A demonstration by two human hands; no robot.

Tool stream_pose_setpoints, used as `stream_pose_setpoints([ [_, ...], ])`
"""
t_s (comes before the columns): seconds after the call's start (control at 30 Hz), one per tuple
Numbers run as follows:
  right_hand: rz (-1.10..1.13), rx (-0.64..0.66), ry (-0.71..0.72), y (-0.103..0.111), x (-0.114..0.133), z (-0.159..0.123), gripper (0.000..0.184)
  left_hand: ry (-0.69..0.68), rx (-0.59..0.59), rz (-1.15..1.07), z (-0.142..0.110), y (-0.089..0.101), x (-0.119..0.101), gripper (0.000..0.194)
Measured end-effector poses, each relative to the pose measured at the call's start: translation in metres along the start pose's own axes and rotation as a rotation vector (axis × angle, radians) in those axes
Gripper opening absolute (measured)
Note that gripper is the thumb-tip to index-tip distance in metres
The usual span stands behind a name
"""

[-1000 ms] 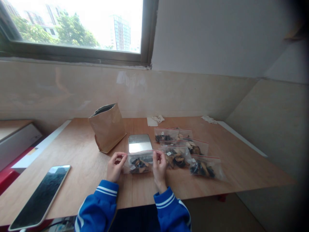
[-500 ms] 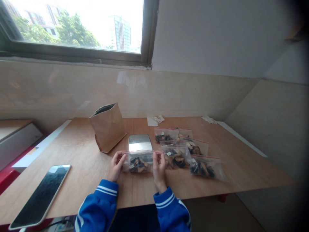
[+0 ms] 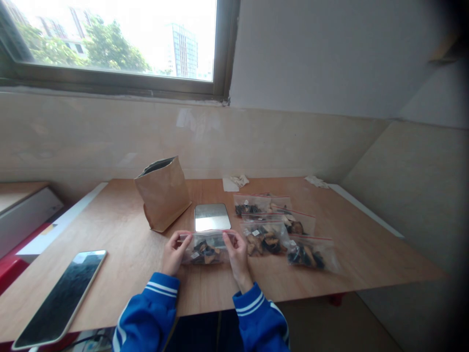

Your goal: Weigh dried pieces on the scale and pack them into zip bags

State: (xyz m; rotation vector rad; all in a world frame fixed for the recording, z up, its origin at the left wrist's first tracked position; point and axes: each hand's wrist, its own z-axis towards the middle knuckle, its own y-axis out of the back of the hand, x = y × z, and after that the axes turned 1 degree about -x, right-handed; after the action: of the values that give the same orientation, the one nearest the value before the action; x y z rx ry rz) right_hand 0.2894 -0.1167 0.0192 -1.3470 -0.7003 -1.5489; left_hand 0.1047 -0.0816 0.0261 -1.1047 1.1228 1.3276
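Note:
Between my hands is a clear zip bag [image 3: 207, 252] with dark and brown dried pieces inside and a small white label. My left hand [image 3: 175, 252] pinches its top edge near the left corner, thumb on the near side. On the right part of the same edge, my right hand [image 3: 237, 252] is closed with its thumb against the plastic. Just behind the bag lies a flat scale [image 3: 211, 216] with a shiny metal top, its front part hidden by the bag. To the right of my right hand lies another filled zip bag [image 3: 266, 239].
An open brown paper bag [image 3: 164, 195] stands behind my left hand. Several filled zip bags, one of them a red-edged zip bag [image 3: 309, 254], lie at the right. A phone [image 3: 62, 298] lies at the table's left front. Crumpled tissue [image 3: 240, 181] is near the wall.
My right hand has slid left along the bag's top edge, so my hands are closer together. The bag has shifted slightly left. The other things stay put.

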Motion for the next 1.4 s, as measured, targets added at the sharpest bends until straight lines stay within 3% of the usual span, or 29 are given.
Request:
stream_pose_setpoints([
  [0.57, -0.081, -0.005, 0.013, 0.0047, -0.0057, 0.0013, 0.030, -0.036, -0.038, 0.051, -0.0008, 0.0014, -0.0032, 0.028],
  [0.9, 0.032, 0.007, -0.017, 0.0030, 0.0023, -0.0015, 0.024, 0.013, 0.056, -0.056, -0.0028, -0.0009, -0.0062, 0.032],
  [1.1, 0.095, 0.044, -0.057, 0.0027, 0.0016, -0.0023, 0.028, 0.044, 0.039, -0.027, -0.0026, -0.0029, -0.0046, 0.035],
  [1.27, -0.005, 0.115, -0.027, 0.0027, -0.0003, -0.0029, 0.026, 0.018, 0.042, 0.034, -0.0021, -0.0011, -0.0007, 0.030],
  [1.4, -0.085, 0.076, 0.015, 0.0026, -0.0025, -0.0028, 0.024, -0.002, 0.046, 0.046, -0.0021, -0.0001, 0.0005, 0.028],
])
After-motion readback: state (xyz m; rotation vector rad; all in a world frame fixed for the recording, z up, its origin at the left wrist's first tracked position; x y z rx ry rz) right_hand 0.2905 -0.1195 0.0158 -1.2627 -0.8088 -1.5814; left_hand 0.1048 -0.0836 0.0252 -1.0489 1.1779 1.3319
